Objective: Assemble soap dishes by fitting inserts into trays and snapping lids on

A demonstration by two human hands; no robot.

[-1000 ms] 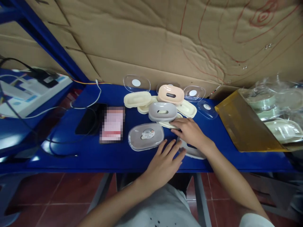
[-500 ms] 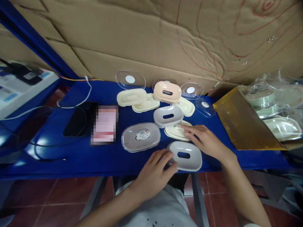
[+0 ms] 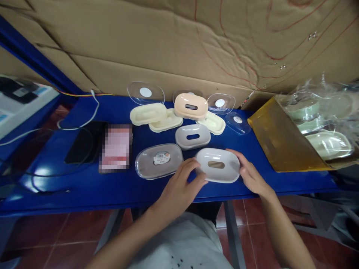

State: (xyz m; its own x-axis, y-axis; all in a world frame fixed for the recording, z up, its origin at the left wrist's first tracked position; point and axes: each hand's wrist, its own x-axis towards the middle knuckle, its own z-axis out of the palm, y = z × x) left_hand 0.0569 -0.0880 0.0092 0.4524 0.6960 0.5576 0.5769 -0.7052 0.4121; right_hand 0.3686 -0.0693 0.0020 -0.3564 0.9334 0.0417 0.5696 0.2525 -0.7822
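A light grey oval soap dish [image 3: 221,175] with a slot in its floor is held between my two hands. My left hand [image 3: 181,183] grips its left end, thumb at the front rim. On the right end, the fingers of my right hand [image 3: 252,177] curl round the edge. Something tan shows through the slot; the cream tray seen there earlier is now hidden. Just behind lies another grey soap dish [image 3: 181,139]. To the left is a grey soap dish under a clear lid [image 3: 146,164] with a label.
Farther back sit a peach soap dish [image 3: 191,101] and cream trays [image 3: 140,115]. Clear lids [image 3: 136,91] lean on the cardboard wall [image 3: 126,48]. An open carton [image 3: 269,138] of bagged dishes stands right; a phone [image 3: 116,147] and cables lie left.
My right hand has moved from the cream tray to the grey dish's right end. The dish has shifted away from the table's front edge, over where the cream tray lay. The view has shifted slightly.
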